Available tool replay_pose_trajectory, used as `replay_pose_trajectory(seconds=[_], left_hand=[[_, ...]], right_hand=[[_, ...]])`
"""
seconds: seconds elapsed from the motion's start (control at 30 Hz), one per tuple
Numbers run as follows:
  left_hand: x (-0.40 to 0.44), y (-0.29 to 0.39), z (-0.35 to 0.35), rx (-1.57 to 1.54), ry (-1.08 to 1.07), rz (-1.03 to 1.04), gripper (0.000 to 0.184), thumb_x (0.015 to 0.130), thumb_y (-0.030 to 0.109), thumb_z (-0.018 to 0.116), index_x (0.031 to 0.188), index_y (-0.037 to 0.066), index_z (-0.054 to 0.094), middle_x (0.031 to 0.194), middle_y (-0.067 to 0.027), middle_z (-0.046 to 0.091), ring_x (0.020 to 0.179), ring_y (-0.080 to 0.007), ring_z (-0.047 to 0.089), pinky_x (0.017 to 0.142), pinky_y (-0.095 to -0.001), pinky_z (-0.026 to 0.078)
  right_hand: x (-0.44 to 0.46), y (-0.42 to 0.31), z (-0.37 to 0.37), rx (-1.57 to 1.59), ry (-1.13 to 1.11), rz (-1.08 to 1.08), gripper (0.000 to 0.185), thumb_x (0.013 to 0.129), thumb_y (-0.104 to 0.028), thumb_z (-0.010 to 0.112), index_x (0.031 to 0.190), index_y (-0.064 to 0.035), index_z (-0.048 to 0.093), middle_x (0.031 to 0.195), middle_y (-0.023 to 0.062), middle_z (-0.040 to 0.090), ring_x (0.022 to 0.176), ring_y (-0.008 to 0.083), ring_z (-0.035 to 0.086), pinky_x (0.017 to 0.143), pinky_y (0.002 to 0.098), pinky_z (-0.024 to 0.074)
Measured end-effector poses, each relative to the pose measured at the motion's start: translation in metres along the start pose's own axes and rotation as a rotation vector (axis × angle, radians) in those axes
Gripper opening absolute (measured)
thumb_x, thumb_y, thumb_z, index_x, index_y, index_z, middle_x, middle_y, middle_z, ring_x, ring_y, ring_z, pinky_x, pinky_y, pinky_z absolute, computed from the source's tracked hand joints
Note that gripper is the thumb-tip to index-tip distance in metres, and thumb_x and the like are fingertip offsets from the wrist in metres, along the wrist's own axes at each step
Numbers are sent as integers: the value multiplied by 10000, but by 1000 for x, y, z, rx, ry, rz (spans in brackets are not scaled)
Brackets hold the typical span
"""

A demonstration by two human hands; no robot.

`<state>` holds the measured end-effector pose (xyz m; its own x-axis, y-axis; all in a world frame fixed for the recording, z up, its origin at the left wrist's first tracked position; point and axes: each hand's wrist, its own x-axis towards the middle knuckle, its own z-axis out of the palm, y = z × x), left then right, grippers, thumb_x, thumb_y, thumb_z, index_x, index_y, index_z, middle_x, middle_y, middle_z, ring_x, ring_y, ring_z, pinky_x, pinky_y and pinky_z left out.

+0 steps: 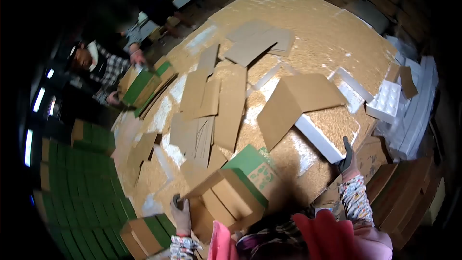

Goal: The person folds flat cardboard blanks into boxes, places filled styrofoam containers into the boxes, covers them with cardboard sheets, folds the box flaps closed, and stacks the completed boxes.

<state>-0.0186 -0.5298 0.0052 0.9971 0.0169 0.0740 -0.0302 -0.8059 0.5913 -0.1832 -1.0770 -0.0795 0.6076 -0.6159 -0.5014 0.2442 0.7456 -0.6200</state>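
Note:
My left hand [182, 214], in a grey and black glove, is closed on the left edge of an open cardboard box [211, 205]. The box tilts toward me, brown inside with a green printed flap. My right hand [348, 161], gloved the same way, grips the near right corner of a white foam tray [320, 138] filled with tan, loose, grain-like material [337, 121]. A bent cardboard sheet [293, 103] leans over the tray's far left side. Some of my right fingers are hidden beneath the tray.
Loose tan material [308, 24] covers the broad table, with flat cardboard pieces [231, 106] across its middle. A co-worker [108, 67] handles a green-banded box [144, 86] at the left. Green-and-brown boxes [86, 188] are stacked below. A white cupped tray [385, 101] and plastic wrapping [414, 115] lie right.

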Motion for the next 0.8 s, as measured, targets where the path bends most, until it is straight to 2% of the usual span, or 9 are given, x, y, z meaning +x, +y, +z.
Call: replay_pose_trajectory(seconds=[0.17,0.2,0.27,0.3,0.4,0.53,0.6,0.67,0.8], left_hand=[[10,-67,15,-720,96,-162,270,888,125,577,1115,-20,564,938,-26,592,827,-147,547,787,-275,449],[15,-70,17,-743,64,-201,225,892,155,580,1041,-7,626,976,-43,628,870,-147,571,817,-285,455],[30,-68,23,-1221,3,-426,201,901,131,573,1029,-8,643,944,-55,654,823,-165,605,755,-289,491],[47,-78,43,-1143,86,-488,158,895,97,573,995,-2,646,894,-52,649,753,-168,607,689,-293,504],[66,-62,49,-1515,80,-551,88,892,77,570,904,22,637,779,-68,635,644,-185,604,615,-323,520],[82,-53,73,-1659,-188,-587,347,919,392,510,1045,78,590,877,-53,602,770,-195,548,709,-315,472],[42,19,-3,-1843,-239,-602,473,872,506,575,1117,103,549,931,-42,570,835,-161,485,764,-281,421],[56,-20,57,-1291,-188,-397,375,885,405,608,1089,101,530,915,-39,565,853,-135,493,785,-278,427],[33,-45,6,-1598,-334,-360,496,894,269,619,1270,38,392,1164,-113,529,1087,-214,513,980,-329,402]], right_hand=[[-76,56,98,-374,-520,2,445,892,-257,596,1258,-37,472,1183,135,580,1052,271,591,894,394,497],[-78,59,124,-86,-414,431,421,902,-277,588,1235,-35,499,1130,115,611,998,251,618,852,382,521],[-100,52,167,-263,-440,573,477,867,-319,643,1239,-56,499,1113,114,617,1002,254,617,867,361,511],[-71,60,148,-773,-729,45,499,863,-295,649,1262,-47,482,1131,127,612,1042,264,600,900,354,490],[-117,29,201,-735,-711,271,420,890,-148,596,1263,13,492,1267,184,539,1171,300,524,986,352,415],[-172,18,255,-1733,-1226,-528,403,930,-265,533,1171,58,545,1221,115,548,1145,214,506,976,315,379],[-207,61,286,-1557,-1124,-218,401,923,-307,546,1122,42,560,1124,90,558,1049,180,510,936,299,380],[-169,89,262,-1742,-1265,-325,429,918,-321,561,1152,37,525,1049,71,567,987,143,511,887,289,403],[-160,146,223,-1255,-704,439,420,864,-152,640,1220,0,476,919,25,583,798,103,525,740,260,455]])
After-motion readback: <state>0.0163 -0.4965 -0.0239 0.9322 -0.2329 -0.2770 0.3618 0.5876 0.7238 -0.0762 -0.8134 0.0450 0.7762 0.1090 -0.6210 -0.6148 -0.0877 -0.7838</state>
